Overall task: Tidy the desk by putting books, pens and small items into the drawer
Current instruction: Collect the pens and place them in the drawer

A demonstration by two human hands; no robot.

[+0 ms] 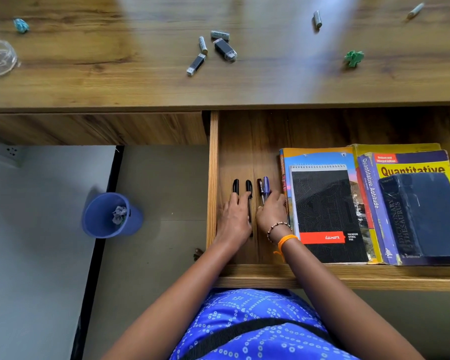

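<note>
head view: both hands rest on pens inside the drawer.

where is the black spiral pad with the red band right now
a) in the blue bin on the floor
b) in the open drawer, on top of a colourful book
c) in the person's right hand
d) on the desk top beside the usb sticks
b: the black spiral pad with the red band lies flat on a colourful book inside the open wooden drawer, just right of the right hand.
</note>
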